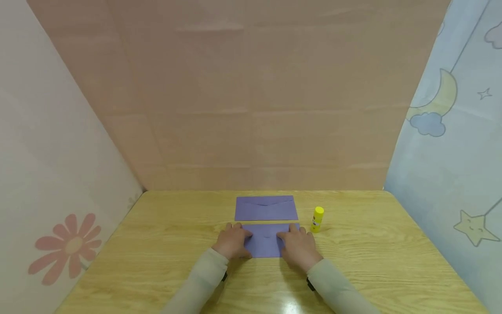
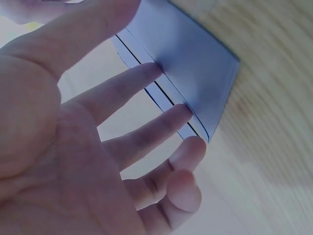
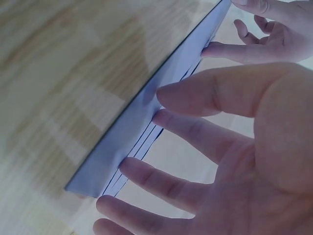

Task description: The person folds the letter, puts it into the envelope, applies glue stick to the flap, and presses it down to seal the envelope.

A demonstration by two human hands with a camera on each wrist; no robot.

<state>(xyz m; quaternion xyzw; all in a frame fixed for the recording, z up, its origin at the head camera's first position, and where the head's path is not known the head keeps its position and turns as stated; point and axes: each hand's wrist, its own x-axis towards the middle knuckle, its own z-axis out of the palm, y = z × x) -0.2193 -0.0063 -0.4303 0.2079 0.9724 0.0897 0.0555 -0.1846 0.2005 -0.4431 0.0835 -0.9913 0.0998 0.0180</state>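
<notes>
A purple envelope [image 1: 265, 247] lies flat near the middle of the table, between my two hands. On its left end my left hand [image 1: 232, 241] rests, and in the left wrist view extended fingers [image 2: 132, 81] touch the paper [image 2: 188, 58]. My right hand [image 1: 300, 248] presses on the right end. The right wrist view shows its thumb [image 3: 205, 95] and outstretched fingers along the envelope [image 3: 117, 132]. Just beyond lies a second purple envelope [image 1: 266, 213] with its flap line showing.
A yellow glue stick [image 1: 317, 219] stands upright to the right of the envelopes. The wooden table [image 1: 164, 244] meets a brown backdrop [image 1: 251, 131] at the back, with printed sheets at both sides.
</notes>
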